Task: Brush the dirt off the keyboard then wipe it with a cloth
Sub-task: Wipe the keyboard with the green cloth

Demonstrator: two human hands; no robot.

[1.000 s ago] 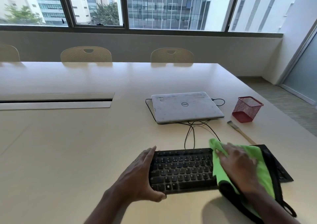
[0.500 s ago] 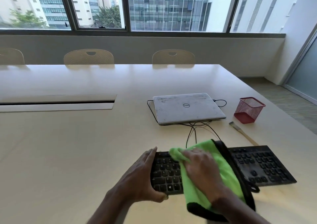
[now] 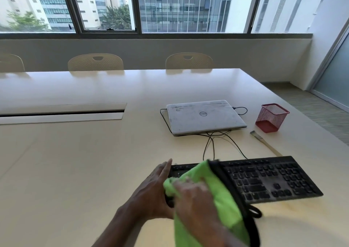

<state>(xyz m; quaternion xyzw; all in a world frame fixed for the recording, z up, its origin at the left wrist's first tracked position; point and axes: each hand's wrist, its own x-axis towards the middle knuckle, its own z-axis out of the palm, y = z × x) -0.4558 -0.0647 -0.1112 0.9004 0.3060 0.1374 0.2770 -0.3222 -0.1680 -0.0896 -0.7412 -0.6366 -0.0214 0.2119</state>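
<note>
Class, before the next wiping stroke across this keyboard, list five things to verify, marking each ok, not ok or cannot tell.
1. Keyboard steadied, left hand against its left end: ok.
2. Green cloth on the keys under the right hand: ok.
3. Brush put down, on the table behind the keyboard: ok.
4. Cable behind the keyboard, outside the cloth's path: ok.
5. Right-side keys clean: cannot tell, pale patches may be dust or glare.
</note>
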